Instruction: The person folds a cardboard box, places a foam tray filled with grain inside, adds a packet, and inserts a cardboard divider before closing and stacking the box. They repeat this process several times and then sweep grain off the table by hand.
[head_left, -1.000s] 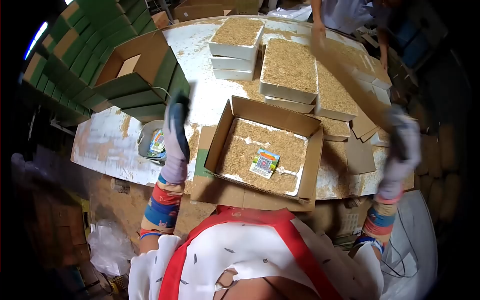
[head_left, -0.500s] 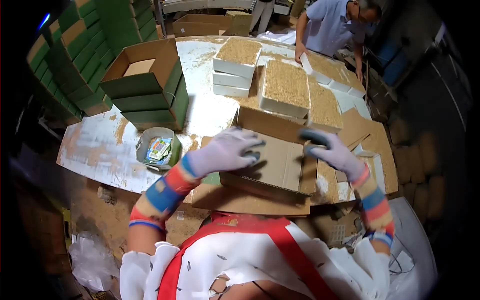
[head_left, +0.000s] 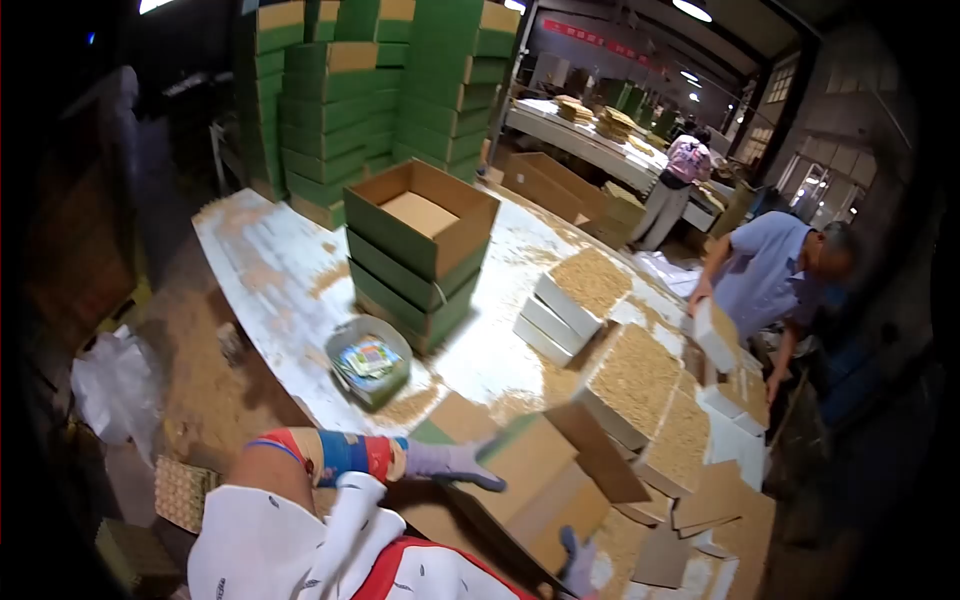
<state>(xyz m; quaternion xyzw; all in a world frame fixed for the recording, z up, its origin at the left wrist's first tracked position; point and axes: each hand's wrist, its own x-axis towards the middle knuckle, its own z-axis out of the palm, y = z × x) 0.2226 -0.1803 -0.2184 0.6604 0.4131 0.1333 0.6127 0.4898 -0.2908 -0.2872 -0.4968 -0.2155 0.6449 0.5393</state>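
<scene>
An open cardboard carton (head_left: 540, 470) with green patches lies on the near side of the table, with a brown flap (head_left: 597, 450) raised at its far right. My left hand (head_left: 455, 464), in a pale glove with dark fingertips, reaches to the carton's left side, fingers stretched out against it. At the carton's lower right is my gloved right hand (head_left: 580, 568), partly cut off by the frame edge; the fingers I can see are apart. Flat cardboard lies beneath the carton and my left wrist.
A tub of small packets (head_left: 368, 362) stands left of the carton, before stacked green boxes (head_left: 415, 255). Straw-coloured filled white trays (head_left: 630, 385) sit to the right. Across the table, a person in a light blue shirt (head_left: 765, 265) handles a white tray (head_left: 716, 335).
My view has swung up and left, showing more of the hall. My hands have dropped from above the carton to its sides. The person opposite has tilted a white tray up.
</scene>
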